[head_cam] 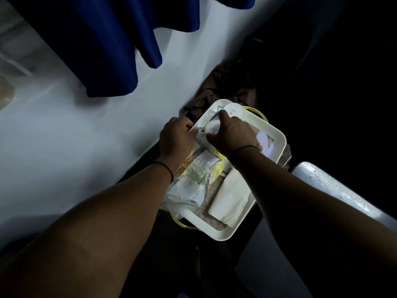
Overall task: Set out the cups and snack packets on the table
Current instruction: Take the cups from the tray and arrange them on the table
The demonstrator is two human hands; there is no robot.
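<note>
A white tray (277,134) sits low beside the white table (64,130), loaded with snack packets (199,168), a folded white napkin (231,198) and white cups (235,110) at its far end. My right hand (232,136) grips a white cup (211,126) lying on its side over the packets. My left hand (175,138) holds the tray's left rim, fingers curled over the edge. A clear plastic bag (184,196) hangs over the tray's near left side.
A blue cloth (120,39) drapes over the far part of the table. Brown fabric (223,82) lies beyond the tray. A pale chair seat (335,186) stands to the right. The surroundings are dark.
</note>
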